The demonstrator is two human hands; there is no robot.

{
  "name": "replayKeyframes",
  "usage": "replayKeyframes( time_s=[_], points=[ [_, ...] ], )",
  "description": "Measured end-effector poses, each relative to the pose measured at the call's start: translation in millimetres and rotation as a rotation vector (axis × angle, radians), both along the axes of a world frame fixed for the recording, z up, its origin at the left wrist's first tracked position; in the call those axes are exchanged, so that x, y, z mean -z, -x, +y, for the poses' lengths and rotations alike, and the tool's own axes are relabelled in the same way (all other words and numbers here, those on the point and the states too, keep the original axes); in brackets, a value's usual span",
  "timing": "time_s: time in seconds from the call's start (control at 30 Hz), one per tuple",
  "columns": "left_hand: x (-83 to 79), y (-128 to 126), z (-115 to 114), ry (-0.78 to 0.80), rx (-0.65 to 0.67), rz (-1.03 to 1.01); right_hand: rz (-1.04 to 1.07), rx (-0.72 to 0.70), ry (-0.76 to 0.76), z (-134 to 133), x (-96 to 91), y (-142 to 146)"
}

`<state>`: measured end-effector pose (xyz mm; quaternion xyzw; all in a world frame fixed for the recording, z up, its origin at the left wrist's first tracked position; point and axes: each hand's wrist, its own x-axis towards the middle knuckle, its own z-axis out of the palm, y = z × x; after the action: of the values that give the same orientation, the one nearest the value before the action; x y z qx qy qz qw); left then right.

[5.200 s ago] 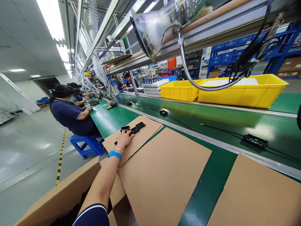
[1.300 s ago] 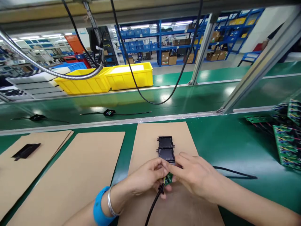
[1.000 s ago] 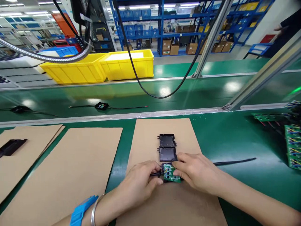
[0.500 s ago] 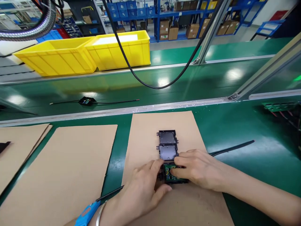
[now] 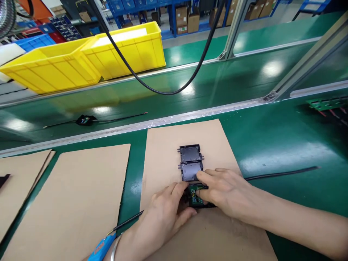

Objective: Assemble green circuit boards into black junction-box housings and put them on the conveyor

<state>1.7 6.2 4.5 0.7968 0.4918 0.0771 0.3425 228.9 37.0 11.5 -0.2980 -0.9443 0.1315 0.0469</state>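
Note:
On the cardboard sheet before me lies a small black plastic case with a green circuit board [image 5: 196, 195] inside. My left hand [image 5: 168, 206] grips the left end of this case, thumb at the near edge and fingers at the far edge. Over the right part, my right hand [image 5: 221, 188] has its fingers bent down onto the board and case; what its fingertips hold, if anything, is hidden. Two empty black case halves [image 5: 190, 161] lie just beyond. Black cable [image 5: 130, 220] leaves on the left under my wrist, and another cable [image 5: 282, 174] extends to the right.
A blue-handled tool [image 5: 102, 248] lies by my left forearm. More cardboard sheets [image 5: 73, 192] cover the left. Past the metal rail, a similar wired unit [image 5: 86, 120] rests on the green surface. Yellow bins [image 5: 130, 54] stand behind; a black cable [image 5: 170, 93] hangs in front of them.
The view has shifted and tilted slightly. My right hand's fingers have shifted a little over the case, and the right-hand cable now lies flatter. My left hand keeps its grip.

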Motion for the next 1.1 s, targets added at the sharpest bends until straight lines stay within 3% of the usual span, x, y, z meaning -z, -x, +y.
replayKeyframes(
  time_s=[0.13, 0.27, 0.4, 0.57, 0.73, 0.83, 0.93, 1.1],
  points=[
    [-9.7, 8, 9, 0.074, 0.018, -0.061, -0.011, 0.014, 0.007, -1, 2.3, 2],
    [-14.9, -1, 5, -0.195, 0.106, 0.05, 0.0, 0.035, 0.017, -2, 4.2, 3],
    [-8.4, -13, -4, -0.471, 0.133, 0.158, 0.008, 0.029, 0.006, -2, 6.6, 2],
    [-1.0, -9, -10, -0.605, 0.178, 0.277, 0.034, 0.045, -0.01, -3, 7.6, 1],
    [-5.4, -20, -20, -0.714, 0.369, 0.696, 0.06, 0.039, 0.018, -2, 5.2, 1],
    [-4.4, -30, -25, -0.775, 0.388, 0.874, 0.062, 0.045, 0.028, -1, 3.3, 2],
    [-1.4, -30, -24, -0.735, 0.338, 0.823, 0.059, 0.04, 0.007, -1, 1.9, 4],
    [3.1, -12, -14, -0.611, 0.126, 0.495, 0.062, 0.064, 0.068, 7, -7.1, 17]
  ],
)
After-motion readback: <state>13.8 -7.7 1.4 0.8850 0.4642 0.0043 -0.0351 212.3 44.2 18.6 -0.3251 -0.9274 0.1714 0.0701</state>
